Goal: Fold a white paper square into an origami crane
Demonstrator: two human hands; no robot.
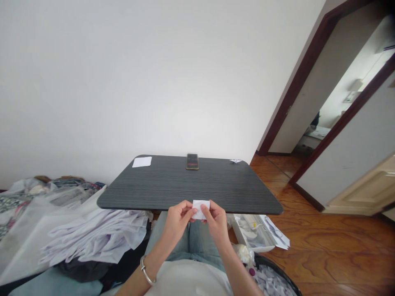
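My left hand point(175, 220) and my right hand point(217, 220) meet just below the near edge of a dark grey table point(173, 187). Both pinch a small folded white paper point(201, 205) between thumb and fingers, the left at its left side, the right at its right side. A silver bangle point(146, 271) circles my left wrist. My knees in blue jeans point(193, 240) lie under the hands.
On the table's far edge lie a white paper sheet point(142, 161), an upright phone point(192, 161) and a small folded paper shape point(235, 160). Crumpled white paper and cloth point(92, 234) pile up at left. A tray point(253, 234) sits on the wooden floor at right; an open doorway point(327, 119) lies beyond.
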